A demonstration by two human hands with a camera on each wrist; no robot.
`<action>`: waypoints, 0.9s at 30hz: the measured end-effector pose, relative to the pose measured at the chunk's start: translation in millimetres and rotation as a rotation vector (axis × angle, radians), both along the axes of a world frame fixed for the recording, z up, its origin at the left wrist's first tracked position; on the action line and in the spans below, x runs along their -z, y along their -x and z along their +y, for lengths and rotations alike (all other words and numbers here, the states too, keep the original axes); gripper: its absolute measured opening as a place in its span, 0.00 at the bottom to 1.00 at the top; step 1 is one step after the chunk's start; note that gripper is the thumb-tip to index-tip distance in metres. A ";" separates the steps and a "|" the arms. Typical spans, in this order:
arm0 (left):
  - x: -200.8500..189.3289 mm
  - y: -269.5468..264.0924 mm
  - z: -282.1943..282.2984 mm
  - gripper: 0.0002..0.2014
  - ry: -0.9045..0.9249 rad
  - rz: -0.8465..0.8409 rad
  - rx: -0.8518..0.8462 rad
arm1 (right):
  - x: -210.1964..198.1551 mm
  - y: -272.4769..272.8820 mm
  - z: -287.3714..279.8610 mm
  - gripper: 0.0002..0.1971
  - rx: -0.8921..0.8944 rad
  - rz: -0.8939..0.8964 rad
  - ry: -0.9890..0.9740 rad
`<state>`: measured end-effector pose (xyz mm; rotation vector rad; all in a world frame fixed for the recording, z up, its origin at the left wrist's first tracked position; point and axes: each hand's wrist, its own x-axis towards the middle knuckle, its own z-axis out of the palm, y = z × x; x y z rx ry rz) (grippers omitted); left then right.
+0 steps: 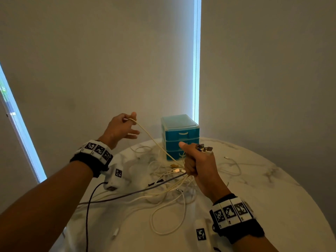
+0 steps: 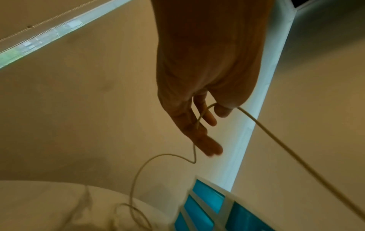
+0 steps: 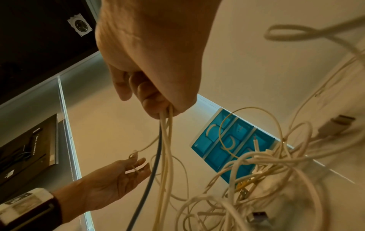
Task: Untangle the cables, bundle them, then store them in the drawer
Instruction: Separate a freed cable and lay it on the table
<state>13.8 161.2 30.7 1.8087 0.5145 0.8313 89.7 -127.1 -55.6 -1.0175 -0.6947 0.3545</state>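
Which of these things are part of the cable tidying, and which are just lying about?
Part of the job:
- white cable between both hands
- cable ends gripped in right hand
- tangle on table
- blue drawer unit

Just there:
- marble table
- window blinds

A tangle of cream cables (image 1: pixel 169 180) (one dark grey among them) sprawls just in front of the blue three-drawer unit (image 1: pixel 180 136), all drawers closed; one cream strand (image 1: pixel 154 140) rises taut left of it.
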 end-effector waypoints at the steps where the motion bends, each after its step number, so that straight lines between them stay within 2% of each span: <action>1: 0.1 2.3 4.8 0.16 0.073 -0.032 0.048 | 0.4 -1.1 -0.1 0.12 0.016 -0.006 0.005; 2: 0.4 5.6 7.0 0.13 0.080 -0.046 0.067 | 0.1 -1.5 -0.4 0.12 0.035 -0.013 0.015; 3: 2.3 9.9 11.0 0.11 0.005 -0.028 0.052 | 0.2 -1.9 0.4 0.12 0.056 -0.017 0.030; 5: 3.5 22.8 20.0 0.12 -0.351 0.097 -0.054 | -1.6 -0.1 3.6 0.13 0.092 -0.020 0.051; 7: 0.0 38.6 35.8 0.14 -0.677 0.198 -0.223 | -9.0 3.8 11.4 0.16 0.094 -0.033 0.048; 10: -12.6 68.2 50.6 0.11 -1.108 0.177 -0.602 | -30.3 14.0 28.7 0.16 0.042 -0.047 0.004; 12: -18.0 88.3 52.5 0.12 -1.226 0.249 -0.819 | -47.6 22.7 42.0 0.16 -0.001 -0.051 -0.029; 13: -18.3 96.4 56.0 0.15 -1.144 0.400 -0.815 | -55.4 27.8 48.8 0.18 -0.013 -0.063 -0.028; 14: -19.0 104.9 57.4 0.19 -1.008 0.601 -0.764 | -61.4 32.9 55.3 0.21 -0.015 -0.078 -0.012; 16: -19.8 121.7 58.9 0.27 -0.755 1.024 -0.535 | -68.0 41.3 65.5 0.24 -0.006 -0.090 0.034; 18: -22.6 134.3 56.8 0.28 -0.746 1.181 -0.414 | -70.0 46.6 71.2 0.25 -0.012 -0.074 0.056; 20: -26.1 133.0 47.9 0.26 -0.804 1.089 -0.303 | -71.8 49.5 74.9 0.24 -0.034 -0.055 0.046; 22: -26.8 120.0 27.7 0.23 -0.661 0.776 0.033 | -74.7 52.9 79.0 0.24 -0.069 -0.023 0.031; 24: -26.8 109.2 -7.6 0.28 -0.468 0.459 0.374 | -80.7 57.5 82.2 0.24 -0.096 -0.004 0.015; 25: -26.8 105.4 -25.7 0.32 -0.417 0.393 0.499 | -84.5 59.8 82.6 0.24 -0.095 -0.008 0.016; 27: -19.8 98.1 -54.5 0.35 -0.379 0.395 0.700 | -93.0 61.5 80.8 0.26 -0.092 -0.029 0.018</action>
